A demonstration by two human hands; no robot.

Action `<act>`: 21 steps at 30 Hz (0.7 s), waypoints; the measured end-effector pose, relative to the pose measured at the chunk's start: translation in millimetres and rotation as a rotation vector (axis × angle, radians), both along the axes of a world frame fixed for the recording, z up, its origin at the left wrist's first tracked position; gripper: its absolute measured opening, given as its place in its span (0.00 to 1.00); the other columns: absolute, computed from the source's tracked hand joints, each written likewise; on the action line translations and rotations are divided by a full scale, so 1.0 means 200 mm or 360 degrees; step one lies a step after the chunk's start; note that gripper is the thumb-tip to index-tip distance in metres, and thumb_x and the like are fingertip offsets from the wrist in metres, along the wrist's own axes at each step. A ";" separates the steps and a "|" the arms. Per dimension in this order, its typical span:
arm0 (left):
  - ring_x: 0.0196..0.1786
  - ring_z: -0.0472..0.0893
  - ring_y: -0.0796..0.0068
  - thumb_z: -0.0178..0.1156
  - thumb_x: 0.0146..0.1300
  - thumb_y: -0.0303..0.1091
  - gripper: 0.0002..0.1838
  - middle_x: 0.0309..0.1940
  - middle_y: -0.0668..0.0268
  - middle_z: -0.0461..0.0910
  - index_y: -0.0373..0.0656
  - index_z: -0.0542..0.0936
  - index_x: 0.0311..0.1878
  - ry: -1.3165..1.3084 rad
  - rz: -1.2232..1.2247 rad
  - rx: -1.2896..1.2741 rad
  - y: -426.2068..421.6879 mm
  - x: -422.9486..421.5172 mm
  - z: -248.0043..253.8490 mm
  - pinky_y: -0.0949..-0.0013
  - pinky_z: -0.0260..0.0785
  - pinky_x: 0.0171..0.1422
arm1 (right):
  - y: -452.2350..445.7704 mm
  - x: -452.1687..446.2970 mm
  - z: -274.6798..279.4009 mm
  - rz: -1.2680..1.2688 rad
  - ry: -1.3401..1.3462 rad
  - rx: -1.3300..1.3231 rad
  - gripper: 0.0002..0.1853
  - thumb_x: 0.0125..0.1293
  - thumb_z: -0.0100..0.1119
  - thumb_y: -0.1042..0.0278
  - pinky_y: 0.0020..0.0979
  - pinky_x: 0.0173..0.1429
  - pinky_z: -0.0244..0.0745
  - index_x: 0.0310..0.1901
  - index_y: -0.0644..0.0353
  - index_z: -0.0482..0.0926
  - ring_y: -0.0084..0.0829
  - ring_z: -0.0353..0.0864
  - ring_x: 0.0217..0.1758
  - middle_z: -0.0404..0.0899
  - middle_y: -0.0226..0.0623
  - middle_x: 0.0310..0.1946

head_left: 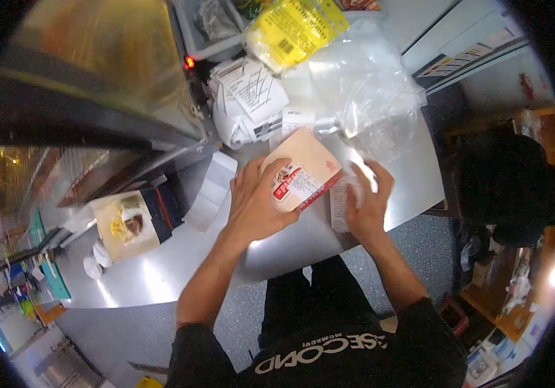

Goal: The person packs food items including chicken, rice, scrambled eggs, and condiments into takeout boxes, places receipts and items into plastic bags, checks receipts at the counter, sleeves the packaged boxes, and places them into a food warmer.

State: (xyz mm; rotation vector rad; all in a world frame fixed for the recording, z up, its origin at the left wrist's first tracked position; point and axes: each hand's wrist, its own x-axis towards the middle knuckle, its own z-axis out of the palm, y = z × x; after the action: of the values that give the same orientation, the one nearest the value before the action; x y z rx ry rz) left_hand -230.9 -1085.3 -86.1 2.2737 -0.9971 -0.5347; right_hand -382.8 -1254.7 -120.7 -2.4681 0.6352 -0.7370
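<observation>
my left hand (258, 204) grips a closed food box (308, 165) over the metal counter (413, 197), my thumb and fingers around its side (a printed label (302, 184) sits across its red logo). my right hand (368, 204) is just beside the box, fingers curled near a long receipt (339, 207). beyond lie slips of paper (251, 90), clear plastic bags (374, 84) and a yellow packet (297, 29). an open box of food (127, 225) stands off to my left.

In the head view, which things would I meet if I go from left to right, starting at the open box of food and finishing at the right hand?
Open food box, white sheet, closed box, right hand.
</observation>
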 end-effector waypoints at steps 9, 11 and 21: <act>0.64 0.62 0.48 0.73 0.40 0.45 0.41 0.63 0.52 0.61 0.55 0.73 0.63 -0.0281 -0.0076 0.0060 -0.15 -0.22 -0.01 0.44 0.54 0.64 | -0.02 -0.32 -0.23 -0.0026 0.0068 0.0172 0.14 0.53 0.60 0.77 0.42 0.55 0.69 0.43 0.56 0.79 0.44 0.74 0.55 0.76 0.40 0.48; 0.67 0.59 0.48 0.74 0.41 0.47 0.41 0.66 0.51 0.59 0.55 0.72 0.64 -0.0392 -0.0120 0.0047 -0.17 -0.26 -0.04 0.43 0.51 0.66 | -0.18 -0.31 -0.13 -0.0221 -0.0230 0.0164 0.11 0.51 0.58 0.85 0.38 0.50 0.73 0.35 0.59 0.79 0.43 0.77 0.48 0.77 0.44 0.40; 0.61 0.69 0.60 0.66 0.58 0.45 0.22 0.58 0.62 0.72 0.46 0.80 0.53 -0.0353 -0.0110 -0.0218 -0.85 -0.21 0.10 0.48 0.54 0.62 | -1.13 0.50 0.00 0.0431 0.0391 -0.0468 0.16 0.59 0.50 0.84 0.42 0.54 0.75 0.46 0.61 0.81 0.46 0.76 0.56 0.72 0.42 0.60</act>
State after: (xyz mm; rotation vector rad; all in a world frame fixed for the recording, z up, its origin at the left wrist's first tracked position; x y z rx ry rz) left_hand -273.3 -1254.9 -66.1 2.2158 -1.1857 -0.2370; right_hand -282.4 -1480.3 -120.7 -2.8692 0.2788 -0.4510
